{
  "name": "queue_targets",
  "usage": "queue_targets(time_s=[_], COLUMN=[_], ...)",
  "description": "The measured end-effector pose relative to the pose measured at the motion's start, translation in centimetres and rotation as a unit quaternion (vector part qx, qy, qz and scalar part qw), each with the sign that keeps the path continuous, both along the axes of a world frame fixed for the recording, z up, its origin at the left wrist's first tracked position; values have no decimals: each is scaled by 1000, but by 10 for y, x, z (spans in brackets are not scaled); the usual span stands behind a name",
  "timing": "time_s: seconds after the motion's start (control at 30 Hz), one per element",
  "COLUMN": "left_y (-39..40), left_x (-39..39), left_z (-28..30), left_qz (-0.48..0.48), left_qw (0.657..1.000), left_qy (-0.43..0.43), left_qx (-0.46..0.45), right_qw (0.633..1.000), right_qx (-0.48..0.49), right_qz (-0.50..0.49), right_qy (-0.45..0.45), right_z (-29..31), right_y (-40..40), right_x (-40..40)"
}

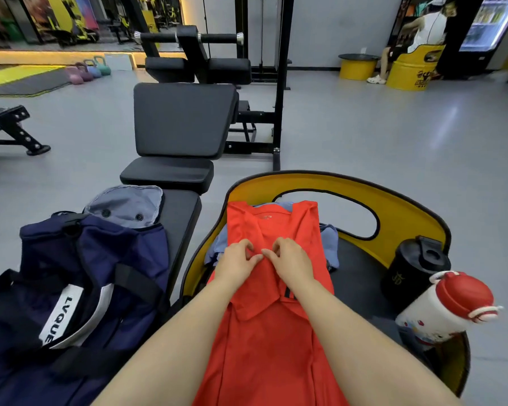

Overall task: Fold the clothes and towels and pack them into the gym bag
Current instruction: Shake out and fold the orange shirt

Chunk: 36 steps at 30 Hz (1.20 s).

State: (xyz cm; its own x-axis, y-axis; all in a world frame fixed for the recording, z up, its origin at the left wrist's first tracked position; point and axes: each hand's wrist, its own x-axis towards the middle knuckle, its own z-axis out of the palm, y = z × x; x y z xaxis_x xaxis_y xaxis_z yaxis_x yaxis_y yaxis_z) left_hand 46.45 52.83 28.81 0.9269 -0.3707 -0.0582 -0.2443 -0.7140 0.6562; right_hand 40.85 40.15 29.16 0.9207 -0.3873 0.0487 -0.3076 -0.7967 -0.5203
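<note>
Left hand (237, 260) and right hand (291, 260) meet at the middle of the orange-red sleeveless sports top (272, 288). Both have fingers curled, pinching the fabric; fingertips nearly touching each other. Forearms run in from bottom of frame, either side of the top.

The top lies lengthwise, neck end away from the person, hem end hanging toward the camera. A folded flap crosses it just below the hands, small black mark showing at the flap edge.

Under the top: a crumpled light-blue garment (330, 244), sticking out on both sides, mostly covered. Both sit on the black round surface (361, 276) of a yellow barrel-style seat with a black-edged backrest and a cut-out handle slot (399, 206).

On the same surface, right side: black plastic shaker bottle with flip lid (417, 271), upright. Just beside it, nearer the camera, a white printed bottle with a red cap (446, 306), tilted.

Left of the seat: navy fabric gym bag with black straps and a white label (79, 282), open, grey-blue flap with two snaps (126, 205) folded back. It rests on a black padded gym bench (179, 212).
</note>
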Motion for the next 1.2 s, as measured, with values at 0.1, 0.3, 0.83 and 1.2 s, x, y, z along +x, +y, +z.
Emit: queue_targets(time_s=[0.1, 0.3, 0.83, 1.2], left_y=[-5, -9, -24, -31], left_x=[0, 1, -18, -31], left_z=[3, 6, -3, 0], left_qz=[4, 33, -150, -239], left_qw=[1000, 999, 983, 911], left_qy=[-11, 9, -50, -124], left_qx=[15, -13, 94, 312], right_qw=[999, 989, 976, 958], right_qx=[9, 133, 160, 213], right_qz=[12, 25, -135, -152], right_qy=[29, 56, 67, 116], right_z=[-2, 3, 12, -2], right_y=[3, 2, -39, -42], right_x=[-3, -7, -29, -35])
